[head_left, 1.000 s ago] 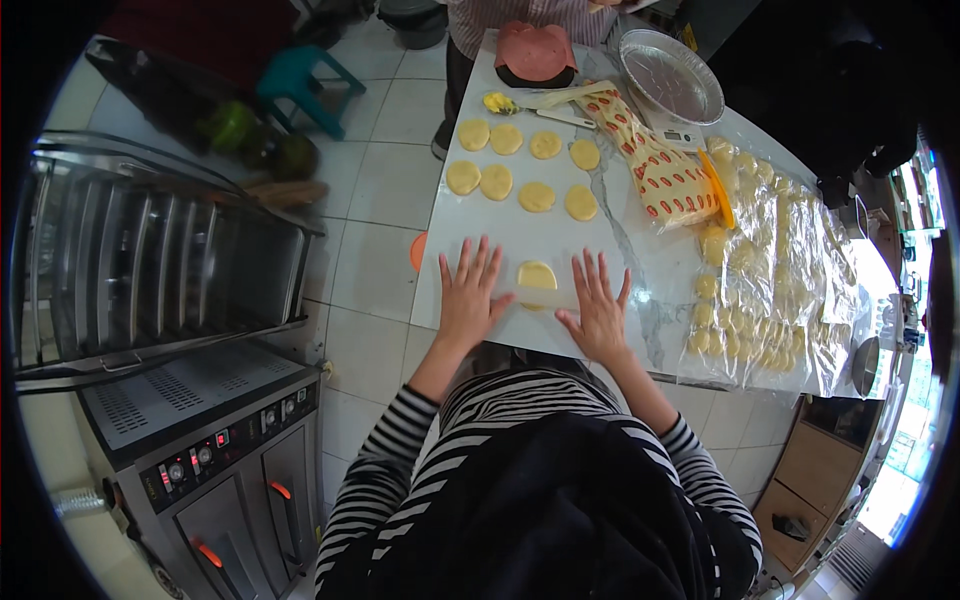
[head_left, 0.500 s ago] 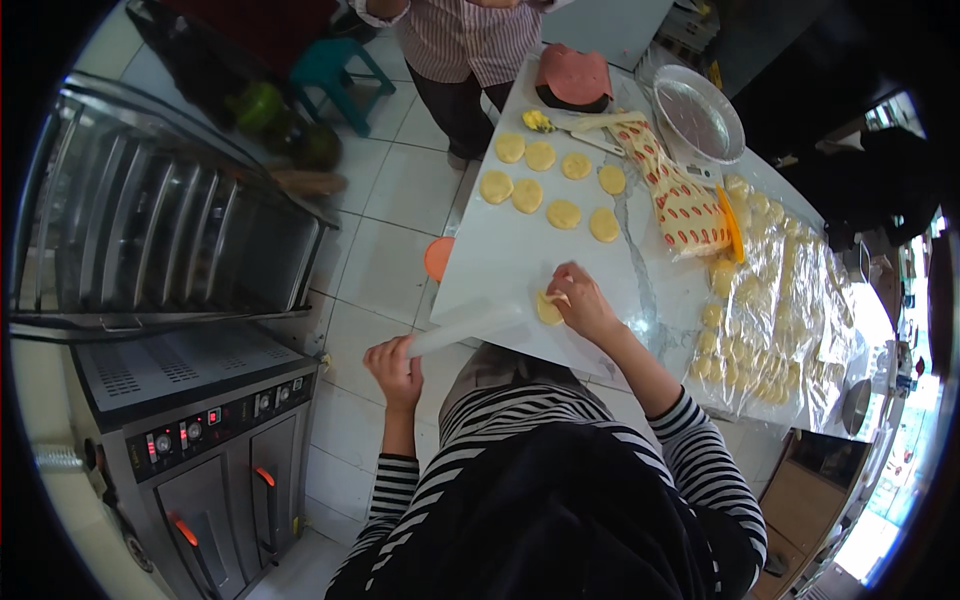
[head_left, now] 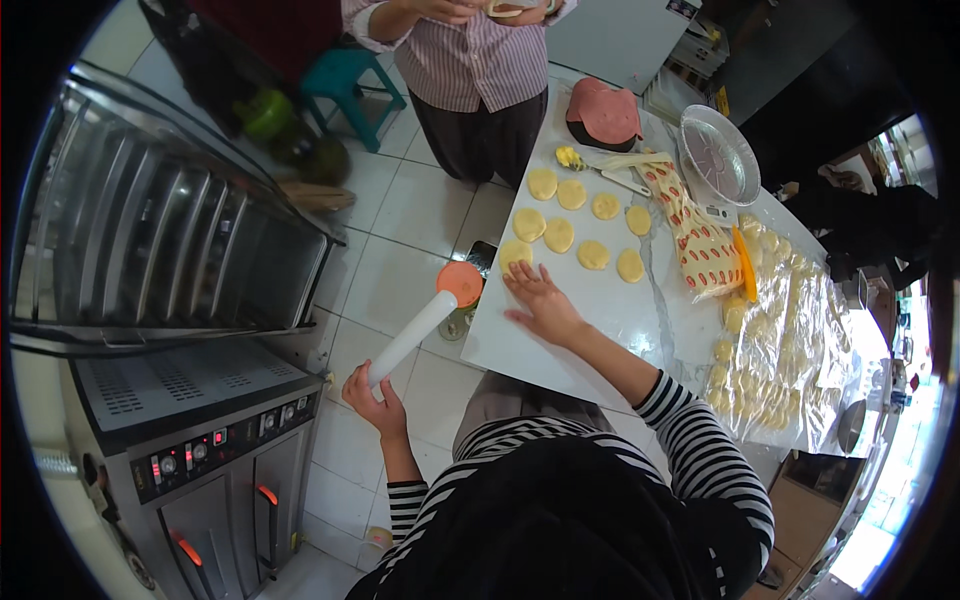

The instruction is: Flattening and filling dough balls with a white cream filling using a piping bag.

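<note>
My left hand (head_left: pixel 376 402) grips one end of a white rolling pin (head_left: pixel 412 340), which tilts up and away, off the left side of the table. My right hand (head_left: pixel 545 308) is open, palm down, its fingertips at the near edge of a flat yellow dough round (head_left: pixel 516 254) on the white marbled table (head_left: pixel 590 345). Beyond that round, several more dough rounds (head_left: pixel 558 235) lie in loose rows. At the right, several dough balls sit beneath a clear plastic sheet (head_left: pixel 785 340).
A red-printed bag (head_left: pixel 703 245), an orange scraper (head_left: pixel 745 265), a foil tray (head_left: pixel 720 155) and a pink-and-black cap-shaped thing (head_left: pixel 603 113) occupy the far table. Another person (head_left: pixel 475 65) stands opposite. An oven (head_left: pixel 215 460) is at left; an orange round lid (head_left: pixel 460 284) lies beyond the table's left edge.
My right hand has moved away and left, setting the dough round at the end of the row and opening. The rolling pin has swung from over the table to off its left side.
</note>
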`<state>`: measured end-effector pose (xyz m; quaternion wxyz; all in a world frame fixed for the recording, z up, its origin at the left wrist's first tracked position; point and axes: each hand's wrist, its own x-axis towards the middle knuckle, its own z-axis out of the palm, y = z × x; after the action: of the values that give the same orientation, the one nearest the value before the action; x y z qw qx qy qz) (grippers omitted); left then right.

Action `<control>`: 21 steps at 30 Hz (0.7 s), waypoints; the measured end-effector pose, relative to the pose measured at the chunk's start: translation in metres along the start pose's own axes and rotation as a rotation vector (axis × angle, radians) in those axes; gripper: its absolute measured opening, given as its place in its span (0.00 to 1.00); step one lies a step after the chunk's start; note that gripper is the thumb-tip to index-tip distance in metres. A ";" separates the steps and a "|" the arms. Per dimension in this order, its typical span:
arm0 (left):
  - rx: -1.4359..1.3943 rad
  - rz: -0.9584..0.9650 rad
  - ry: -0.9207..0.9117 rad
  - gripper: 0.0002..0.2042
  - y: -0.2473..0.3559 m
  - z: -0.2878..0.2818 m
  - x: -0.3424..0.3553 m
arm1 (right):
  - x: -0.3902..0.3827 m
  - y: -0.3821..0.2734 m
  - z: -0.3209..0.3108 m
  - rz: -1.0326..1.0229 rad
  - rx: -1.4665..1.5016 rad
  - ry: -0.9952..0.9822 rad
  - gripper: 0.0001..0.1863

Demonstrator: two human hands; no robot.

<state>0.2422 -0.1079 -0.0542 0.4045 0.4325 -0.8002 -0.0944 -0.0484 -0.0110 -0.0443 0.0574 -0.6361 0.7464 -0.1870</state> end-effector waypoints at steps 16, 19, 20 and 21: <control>-0.503 0.072 -0.080 0.17 0.135 0.097 0.006 | -0.186 0.069 -0.137 0.782 0.242 0.925 0.24; -0.628 -0.034 -0.159 0.18 0.175 0.110 -0.016 | -0.361 0.116 -0.177 0.945 -0.086 1.438 0.27; -0.673 -0.081 -0.179 0.18 0.196 0.114 -0.024 | -0.430 0.129 -0.169 1.085 -0.190 1.647 0.23; -0.698 -0.133 -0.183 0.18 0.212 0.116 -0.032 | -0.464 0.121 -0.181 1.263 -0.023 1.830 0.15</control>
<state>0.0372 0.0226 -0.0422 0.4473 0.3093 -0.7229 -0.4262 -0.1337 0.4916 0.0096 -0.4359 0.2357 0.6986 -0.5161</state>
